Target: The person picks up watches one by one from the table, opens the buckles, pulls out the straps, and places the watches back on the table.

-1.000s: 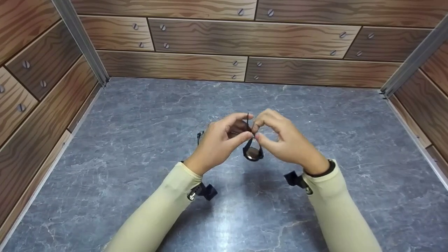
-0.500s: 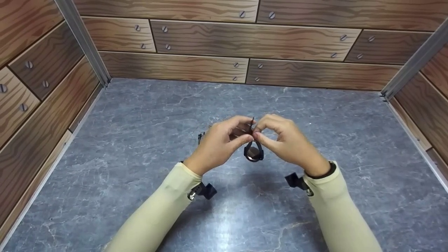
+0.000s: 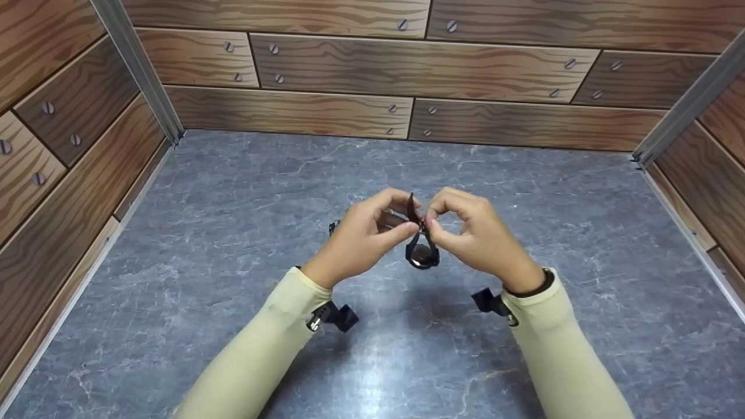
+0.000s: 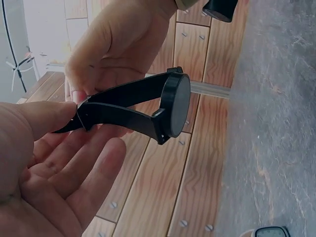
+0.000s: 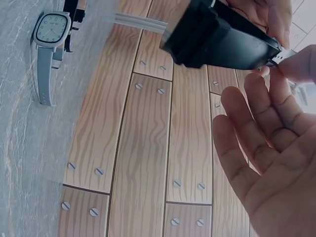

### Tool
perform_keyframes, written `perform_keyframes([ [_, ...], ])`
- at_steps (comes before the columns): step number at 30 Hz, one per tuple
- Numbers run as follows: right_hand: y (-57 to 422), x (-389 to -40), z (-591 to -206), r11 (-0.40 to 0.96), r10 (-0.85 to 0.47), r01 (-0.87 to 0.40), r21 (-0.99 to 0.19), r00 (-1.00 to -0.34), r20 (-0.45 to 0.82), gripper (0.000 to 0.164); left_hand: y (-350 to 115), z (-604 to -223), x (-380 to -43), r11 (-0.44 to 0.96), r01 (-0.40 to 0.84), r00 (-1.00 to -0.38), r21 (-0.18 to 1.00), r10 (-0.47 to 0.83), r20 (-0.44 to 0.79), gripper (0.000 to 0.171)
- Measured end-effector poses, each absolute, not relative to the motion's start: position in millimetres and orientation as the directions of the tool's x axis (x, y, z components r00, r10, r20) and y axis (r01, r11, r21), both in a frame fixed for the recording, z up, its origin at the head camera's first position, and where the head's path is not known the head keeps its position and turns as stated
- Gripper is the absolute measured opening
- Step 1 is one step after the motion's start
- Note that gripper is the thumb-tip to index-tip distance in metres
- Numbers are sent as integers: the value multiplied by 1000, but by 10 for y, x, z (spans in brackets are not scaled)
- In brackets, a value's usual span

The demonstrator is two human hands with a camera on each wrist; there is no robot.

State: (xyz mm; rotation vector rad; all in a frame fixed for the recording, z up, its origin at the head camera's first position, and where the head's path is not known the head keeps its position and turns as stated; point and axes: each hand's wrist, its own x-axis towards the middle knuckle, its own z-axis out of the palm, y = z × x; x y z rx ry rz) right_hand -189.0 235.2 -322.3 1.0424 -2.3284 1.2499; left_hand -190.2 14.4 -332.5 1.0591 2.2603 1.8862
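Note:
A black wristwatch [image 3: 422,256] with a round case hangs above the table, its two strap ends brought together at the top into a loop. My left hand [image 3: 369,235] pinches the strap near the buckle between thumb and fingers. From the other side my right hand [image 3: 480,235] pinches the strap at the same joint. A pointed strap tip rises between both hands in the head view. In the left wrist view the strap's loop [image 4: 128,116] shows side-on; in the right wrist view a light buckle [image 5: 281,55] is partly covered by fingers.
In the right wrist view a square-faced watch [image 5: 52,28] with a grey strap lies on the grey marbled table, beside dark straps [image 5: 74,15]. Behind my left hand a small dark piece [image 3: 333,227] shows. Wood-patterned walls [image 3: 372,64] enclose the table.
My right fingers have shifted slightly right. The strap tip between the hands has turned and shows broader. The watch case, tilted a second ago, hangs straighter.

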Motion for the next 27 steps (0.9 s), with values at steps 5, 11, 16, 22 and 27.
perform_keyframes([
  [5, 2369, -1893, -3232, 375, -462, -718, -586, -693, 554, 18, 117, -3308, -1909, 69, 507, -780, 859, 462, 423, 28],
  [11, 2373, -1904, -3226, 419, -464, -723, -549, -690, 555, 16, 89, -3292, -1931, 72, 544, -773, 836, 430, 466, 30],
  [16, 2368, -1891, -3198, 433, -465, -746, -506, -666, 584, 16, 74, -3285, -1935, 91, 547, -782, 832, 411, 469, 29],
  [22, 2367, -1880, -3191, 407, -517, -798, -444, -602, 608, 18, 78, -3283, -1931, 96, 551, -782, 829, 407, 472, 28],
  [27, 2369, -1879, -3195, 407, -543, -808, -427, -590, 598, 14, 82, -3285, -1924, 83, 564, -774, 821, 399, 491, 27],
])
